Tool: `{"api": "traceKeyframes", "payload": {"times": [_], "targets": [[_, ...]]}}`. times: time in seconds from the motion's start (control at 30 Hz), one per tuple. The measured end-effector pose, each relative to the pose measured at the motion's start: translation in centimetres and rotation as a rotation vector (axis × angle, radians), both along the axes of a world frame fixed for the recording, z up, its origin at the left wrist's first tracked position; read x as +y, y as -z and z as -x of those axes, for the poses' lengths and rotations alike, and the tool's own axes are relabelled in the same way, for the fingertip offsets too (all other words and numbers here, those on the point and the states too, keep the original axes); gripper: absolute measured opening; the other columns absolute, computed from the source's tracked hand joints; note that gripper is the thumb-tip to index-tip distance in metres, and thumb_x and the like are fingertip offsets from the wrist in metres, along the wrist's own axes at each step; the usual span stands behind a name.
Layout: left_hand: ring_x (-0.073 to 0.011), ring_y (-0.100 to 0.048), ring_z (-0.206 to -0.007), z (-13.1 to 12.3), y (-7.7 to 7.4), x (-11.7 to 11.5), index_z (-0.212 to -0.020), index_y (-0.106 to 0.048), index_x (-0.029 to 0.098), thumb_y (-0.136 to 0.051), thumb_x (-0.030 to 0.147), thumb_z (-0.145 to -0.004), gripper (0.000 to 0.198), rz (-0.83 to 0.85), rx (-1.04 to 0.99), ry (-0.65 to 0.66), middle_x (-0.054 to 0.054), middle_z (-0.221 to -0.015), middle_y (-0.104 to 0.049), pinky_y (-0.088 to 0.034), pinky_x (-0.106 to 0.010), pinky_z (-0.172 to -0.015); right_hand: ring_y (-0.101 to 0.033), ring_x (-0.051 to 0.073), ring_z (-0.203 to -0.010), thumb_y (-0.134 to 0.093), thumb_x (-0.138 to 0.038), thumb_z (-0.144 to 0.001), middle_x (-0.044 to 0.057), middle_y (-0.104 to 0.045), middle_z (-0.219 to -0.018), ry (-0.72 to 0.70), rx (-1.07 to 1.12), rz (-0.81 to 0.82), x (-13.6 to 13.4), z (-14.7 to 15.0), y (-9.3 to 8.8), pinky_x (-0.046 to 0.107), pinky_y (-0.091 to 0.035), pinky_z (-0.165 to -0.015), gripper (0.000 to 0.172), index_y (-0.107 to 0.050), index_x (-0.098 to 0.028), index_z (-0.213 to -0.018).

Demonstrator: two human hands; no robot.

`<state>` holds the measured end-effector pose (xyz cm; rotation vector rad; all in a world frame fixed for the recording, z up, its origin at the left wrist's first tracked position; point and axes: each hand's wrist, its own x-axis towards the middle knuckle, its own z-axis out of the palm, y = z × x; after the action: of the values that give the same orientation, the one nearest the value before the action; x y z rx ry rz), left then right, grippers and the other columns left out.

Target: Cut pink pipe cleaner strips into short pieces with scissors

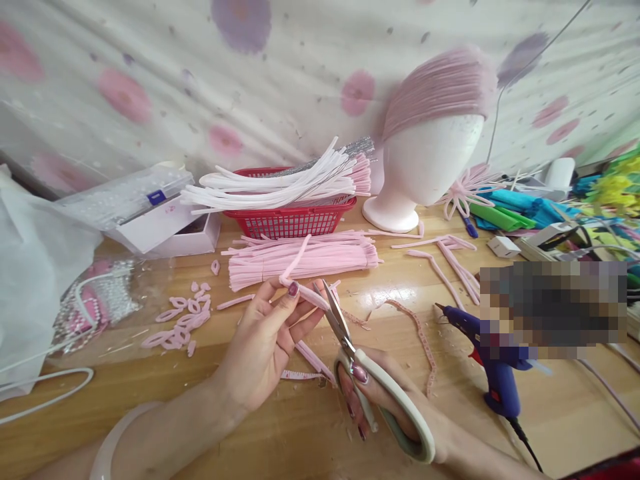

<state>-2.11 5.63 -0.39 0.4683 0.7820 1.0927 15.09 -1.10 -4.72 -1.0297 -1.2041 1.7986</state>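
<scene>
Between its thumb and fingers, my left hand pinches a bent pink pipe cleaner. One end of it sticks up and the other reaches right, toward the scissors. My right hand grips white-handled scissors, their blades parted around or beside the pipe cleaner's right end; I cannot tell which. Behind my hands lies a thick bundle of pink pipe cleaners. Small pink pipe-cleaner loops are heaped to the left. Under my hands, more pink strips and part of a tape measure show.
A red basket with white pipe cleaners stands at the back, beside a white foam head wrapped in pink strands. On the right lies a blue glue gun with a cord. Left are a white box and a bag of beads.
</scene>
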Motion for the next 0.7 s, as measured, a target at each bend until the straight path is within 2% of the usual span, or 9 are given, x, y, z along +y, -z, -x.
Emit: {"api": "traceKeyframes", "payload": {"times": [0.23, 0.4, 0.7], "targets": [[-0.0108, -0.071, -0.089, 0.06, 0.39, -0.12, -0.087, -0.058, 0.02, -0.061, 0.012, -0.088, 0.008, -0.003, 0.033, -0.023, 0.0, -0.102, -0.074, -0.055, -0.026, -0.089, -0.046, 0.008, -0.042, -0.062, -0.074, -0.073, -0.004, -0.052, -0.055, 0.053, -0.051, 0.095, -0.06, 0.27, -0.57, 0.021, -0.039, -0.044, 0.058, -0.053, -0.017, -0.078], [-0.0094, -0.071, -0.088, -0.06, 0.31, 0.07, -0.085, -0.056, 0.02, -0.06, 0.01, -0.088, 0.011, 0.005, 0.022, -0.019, 0.001, -0.097, -0.074, -0.056, -0.025, -0.088, -0.044, 0.007, -0.04, -0.061, -0.076, -0.072, -0.004, -0.05, -0.051, 0.045, -0.085, 0.082, -0.04, 0.31, -0.77, 0.02, -0.035, -0.042, 0.06, -0.052, -0.017, -0.073], [-0.0125, -0.071, -0.092, 0.1, 0.37, 0.04, -0.086, -0.056, 0.02, -0.059, 0.009, -0.087, 0.011, -0.003, 0.011, -0.02, 0.0, -0.095, -0.074, -0.056, -0.026, -0.087, -0.04, 0.006, -0.035, -0.06, -0.074, -0.074, -0.007, -0.046, -0.045, 0.046, -0.138, 0.135, 0.01, 0.35, -0.88, 0.018, -0.032, -0.037, 0.056, -0.048, -0.019, -0.071]]}}
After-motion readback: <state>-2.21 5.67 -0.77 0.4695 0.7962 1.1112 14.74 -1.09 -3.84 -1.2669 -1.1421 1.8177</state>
